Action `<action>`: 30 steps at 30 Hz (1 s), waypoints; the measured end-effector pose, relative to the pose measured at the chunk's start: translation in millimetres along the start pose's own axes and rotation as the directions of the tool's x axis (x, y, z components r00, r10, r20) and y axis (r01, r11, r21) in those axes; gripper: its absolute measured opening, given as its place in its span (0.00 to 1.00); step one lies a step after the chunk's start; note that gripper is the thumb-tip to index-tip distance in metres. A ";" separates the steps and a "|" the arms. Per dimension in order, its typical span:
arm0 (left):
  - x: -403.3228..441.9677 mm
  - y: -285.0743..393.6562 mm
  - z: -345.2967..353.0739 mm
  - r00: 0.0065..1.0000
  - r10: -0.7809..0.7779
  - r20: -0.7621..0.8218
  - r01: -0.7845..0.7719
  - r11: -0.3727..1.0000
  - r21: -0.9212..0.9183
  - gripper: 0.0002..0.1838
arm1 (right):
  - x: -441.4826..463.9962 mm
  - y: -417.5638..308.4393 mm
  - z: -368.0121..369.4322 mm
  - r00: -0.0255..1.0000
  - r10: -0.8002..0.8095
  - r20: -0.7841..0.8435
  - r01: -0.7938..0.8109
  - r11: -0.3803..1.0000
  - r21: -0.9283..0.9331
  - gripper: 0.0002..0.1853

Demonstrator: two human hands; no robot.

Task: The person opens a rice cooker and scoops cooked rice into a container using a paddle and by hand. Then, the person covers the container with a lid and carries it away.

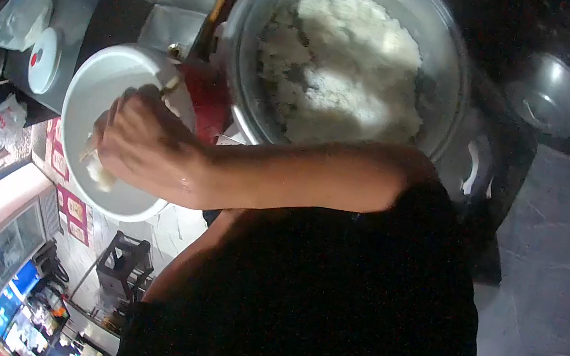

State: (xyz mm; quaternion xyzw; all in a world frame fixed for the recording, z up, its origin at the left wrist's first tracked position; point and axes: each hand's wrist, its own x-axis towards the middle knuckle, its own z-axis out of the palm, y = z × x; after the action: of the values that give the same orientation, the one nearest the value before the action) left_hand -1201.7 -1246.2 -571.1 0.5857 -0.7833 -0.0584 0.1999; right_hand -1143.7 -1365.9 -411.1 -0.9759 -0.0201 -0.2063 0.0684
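The right hand (142,145) is held over the bowl (79,88), left of the pot (449,62). Its fingers are curled inward, but whether anything is clamped by them cannot be told. A white clump (101,176) is seen beside them, over the bowl, by which any drips would probably be caught. The left hand is hidden, its state unknown; the bowl may be steadied by it. White food (353,72) is held in the pot, set near presumably for easy reach.

The bowl (86,86) is white, the pot (443,57) silvery grey, its food (360,31) white, the shirt (324,299) black, and the lid (48,71) white with one red spot (34,59).
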 end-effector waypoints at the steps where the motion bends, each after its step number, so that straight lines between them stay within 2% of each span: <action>1: 3.2 1.9 -1.5 1.000 -0.004 0.019 0.004 1.000 0.009 0.15 | -5.7 1.3 1.9 0.996 0.054 -0.067 -0.047 0.995 0.089 0.14; 3: 5.6 3.0 0.9 0.999 -0.004 0.047 0.002 0.999 0.048 0.14 | -14.8 13.5 -6.2 0.973 0.228 -0.033 -0.207 0.928 0.309 0.12; 4: 6.2 1.6 6.5 0.998 0.002 0.066 -0.007 0.997 0.082 0.14 | -24.4 39.2 -27.8 0.940 0.332 0.074 -0.332 0.846 0.416 0.11; 5: 5.7 3.0 7.0 0.997 0.007 0.076 -0.016 0.993 0.116 0.14 | -51.6 68.0 -45.6 0.957 0.288 0.030 -0.283 0.906 0.314 0.11; 7: 22.3 12.4 -15.1 0.997 -0.035 0.065 0.031 0.998 0.063 0.14 | -105.7 126.1 -81.0 0.979 0.195 -0.059 -0.190 0.978 0.084 0.16; 8: 36.1 19.1 -33.1 0.994 -0.101 0.045 0.104 0.993 -0.051 0.15 | -135.9 151.4 -81.1 0.930 0.313 0.193 -0.297 0.949 -0.109 0.12; 9: 43.4 23.1 -40.8 0.996 -0.083 0.038 0.087 0.992 -0.096 0.17 | -166.0 176.9 -81.2 0.807 0.407 0.429 -0.281 0.902 -0.326 0.08; 10: 49.8 25.5 -45.9 0.997 -0.068 0.029 0.071 0.988 -0.137 0.18 | -195.0 180.6 -90.1 0.801 0.425 0.422 -0.164 0.833 -0.528 0.05; 12: 56.5 26.8 -37.4 0.998 0.056 -0.026 -0.059 0.988 -0.141 0.21 | -239.5 192.1 -97.1 0.773 0.412 0.483 -0.038 0.789 -0.613 0.06; 13: 55.7 27.1 -23.0 0.985 0.163 -0.062 -0.169 0.980 -0.102 0.23 | -254.0 196.3 -97.2 0.764 0.389 0.515 -0.011 0.805 -0.593 0.06; 15: 58.8 32.6 -14.0 0.973 0.214 -0.086 -0.221 0.971 -0.085 0.25 | -271.4 202.0 -93.6 0.753 0.347 0.559 0.024 0.835 -0.550 0.06; 17: 69.7 42.4 -15.4 0.991 0.114 -0.076 -0.123 0.983 -0.137 0.26 | -282.0 206.9 -90.1 0.752 0.302 0.586 0.053 0.858 -0.511 0.07; 19: 82.6 41.1 -30.0 0.962 0.074 0.265 -0.016 0.977 -0.213 0.26 | -292.7 212.0 -84.1 0.755 0.266 0.599 0.065 0.879 -0.472 0.07; 21: 85.0 39.6 -29.6 0.904 0.052 0.424 0.066 0.964 -0.259 0.27 | -302.7 217.7 -72.7 0.737 0.253 0.626 0.030 0.914 -0.405 0.08; 23: 75.8 34.9 -16.5 0.910 0.037 0.414 0.103 0.945 -0.311 0.27 | -310.6 222.7 -58.2 0.686 0.295 0.666 -0.093 0.942 -0.321 0.09; 24: 72.4 35.0 -12.7 0.913 0.035 0.407 0.087 0.956 -0.279 0.27 | -313.6 226.0 -52.5 0.658 0.310 0.686 -0.153 0.947 -0.282 0.10; 26: 68.6 36.6 -12.2 0.916 0.043 0.399 0.048 0.975 -0.215 0.27 | -304.6 219.7 -53.9 0.653 0.258 0.712 -0.184 0.966 -0.182 0.10; 27: 67.0 39.5 -12.5 0.938 0.046 0.344 0.022 0.981 -0.191 0.26 | -302.4 213.2 -54.5 0.651 0.233 0.723 -0.202 0.971 -0.130 0.11; 30: 66.4 42.6 -11.6 0.967 0.068 0.246 -0.039 0.992 -0.123 0.25 | -301.5 200.6 -50.6 0.580 0.230 0.782 -0.191 0.971 -0.144 0.16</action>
State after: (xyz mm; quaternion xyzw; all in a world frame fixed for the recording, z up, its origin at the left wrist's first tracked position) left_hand -1250.9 -1294.0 -530.4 0.5395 -0.8130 -0.1722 0.1354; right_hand -1425.9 -1575.0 -512.6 -0.9623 0.0719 0.2565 0.0550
